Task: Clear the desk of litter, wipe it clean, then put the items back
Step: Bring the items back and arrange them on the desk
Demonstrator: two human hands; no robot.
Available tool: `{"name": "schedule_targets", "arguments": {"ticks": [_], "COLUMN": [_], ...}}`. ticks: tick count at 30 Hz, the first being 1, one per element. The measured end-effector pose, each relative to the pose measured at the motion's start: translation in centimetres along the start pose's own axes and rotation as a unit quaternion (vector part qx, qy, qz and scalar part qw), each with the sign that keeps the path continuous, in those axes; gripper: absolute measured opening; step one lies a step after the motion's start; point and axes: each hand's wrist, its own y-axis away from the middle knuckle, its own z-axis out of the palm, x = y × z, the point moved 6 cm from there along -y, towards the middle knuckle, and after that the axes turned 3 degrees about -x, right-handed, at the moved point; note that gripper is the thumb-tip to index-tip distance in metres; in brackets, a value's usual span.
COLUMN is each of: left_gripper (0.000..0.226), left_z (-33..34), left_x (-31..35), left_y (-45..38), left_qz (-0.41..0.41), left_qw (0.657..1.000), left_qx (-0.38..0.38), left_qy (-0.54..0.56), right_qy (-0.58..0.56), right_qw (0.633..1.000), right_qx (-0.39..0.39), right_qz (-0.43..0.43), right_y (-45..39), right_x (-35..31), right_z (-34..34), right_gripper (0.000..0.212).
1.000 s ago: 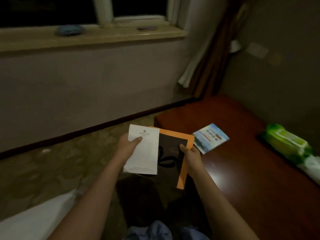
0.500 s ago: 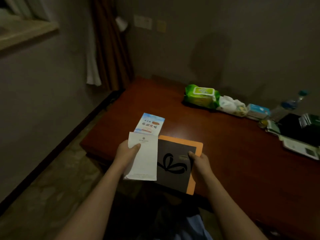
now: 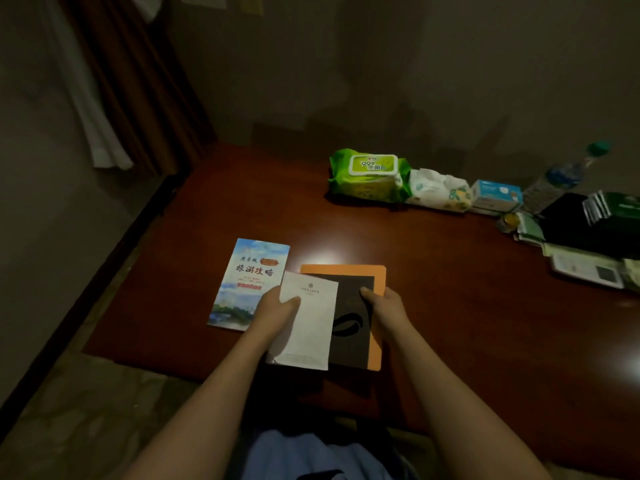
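The left hand (image 3: 275,311) covers the travel brochure's (image 3: 248,278) near right corner. The white envelope (image 3: 304,320) hides the black card's (image 3: 353,320) left part. The right picture edge crops the stacked papers (image 3: 595,258).

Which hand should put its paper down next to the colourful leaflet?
Probably the left hand. It holds the white envelope right beside the travel leaflet, while the right hand grips the black and orange cards farther away.
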Motion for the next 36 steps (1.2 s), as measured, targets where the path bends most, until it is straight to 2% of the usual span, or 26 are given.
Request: {"name": "schedule_targets", "arguments": {"ticks": [4,8,15,20,24,29,30,32,34,36], "left_gripper": [0.011,0.003,0.018,0.033,0.036,0.032,0.037,0.056,0.078,0.092], "left_z": [2.4,3.6,3.7,3.1,3.4,2.8,1.9,-0.3,-2.4,-3.8], "left_x": [0.7,0.3,-1.9,-1.7,-2.2,-1.5,-1.1,-0.6,-1.7,-3.7], "left_y": [-2.0,-3.4,-4.9,-5.1,-5.3,-5.4,-5.5,-6.2,-7.4,-8.1], "left_qz": [0.002,-0.006,0.029,0.037,0.030,0.083,0.103,0.121,0.065,-0.015], "left_qw": [0.998,0.995,0.979,0.928,0.930,0.942,0.937,0.904,0.880,0.893], "left_qx": [-0.061,-0.073,-0.041,-0.031,-0.043,-0.020,0.004,0.053,0.048,0.016], "left_qy": [-0.024,-0.071,-0.199,-0.370,-0.364,-0.324,-0.334,-0.407,-0.468,-0.450], "right_qy": [0.028,0.045,0.081,0.090,0.115,0.142,0.150,0.162,0.168,0.176], "right_qw": [0.999,0.995,0.981,0.976,0.973,0.971,0.970,0.968,0.967,0.965], "right_qx": [0.017,0.081,0.151,0.173,0.178,0.175,0.175,0.174,0.177,0.180], "right_qz": [0.014,0.023,0.086,0.094,0.089,0.082,0.081,0.078,0.077,0.077], "right_y": [-1.6,-2.2,-2.1,-1.9,-1.8,-1.8,-1.8,-1.9,-2.0,-2.0], "right_x": [0.2,1.3,4.6,5.6,5.6,5.7,5.7,5.7,5.6,5.6], "right_z": [0.0,-0.6,-1.3,-0.8,-0.8,-1.0,-1.1,-1.1,-1.0,-0.9], "right_gripper": [0.008,0.007,0.014,0.025,0.022,0.025,0.026,0.027,0.026,0.025]}}
